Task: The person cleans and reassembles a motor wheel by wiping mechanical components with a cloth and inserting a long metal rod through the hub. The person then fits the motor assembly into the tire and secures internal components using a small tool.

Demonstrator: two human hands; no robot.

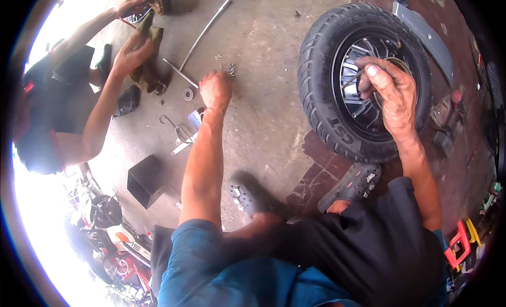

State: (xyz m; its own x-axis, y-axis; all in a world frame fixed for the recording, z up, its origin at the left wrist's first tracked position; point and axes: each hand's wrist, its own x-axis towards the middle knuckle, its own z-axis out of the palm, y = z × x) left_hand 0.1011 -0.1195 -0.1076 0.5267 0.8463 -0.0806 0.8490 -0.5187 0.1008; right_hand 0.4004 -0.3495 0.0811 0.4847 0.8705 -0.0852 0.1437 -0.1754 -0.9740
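My right hand (389, 88) is raised over a wheel and pinches a thin metal rod (350, 82) between thumb and fingers. Below it the wheel (321, 104) lies flat, with a black knobbly tyre and a black-and-silver spoked rim. My left hand (216, 89) is low over the floor, its fingers curled in and partly hidden. Several small silver bolts (231, 69) lie right beside its fingers. Close by are a T-shaped metal wrench (205, 37) and a ring-shaped bearing (188, 94). Whatever the left fingers hold is out of sight.
At the left a co-worker (68, 101) reaches toward another small wheel (159, 1). Scissors (184, 142) and a black open box (146, 181) stand left of my arm. A grey panel (424, 35) and a hammer (454, 107) lie beyond the tyre. Motorbikes (124, 241) fill the lower left.
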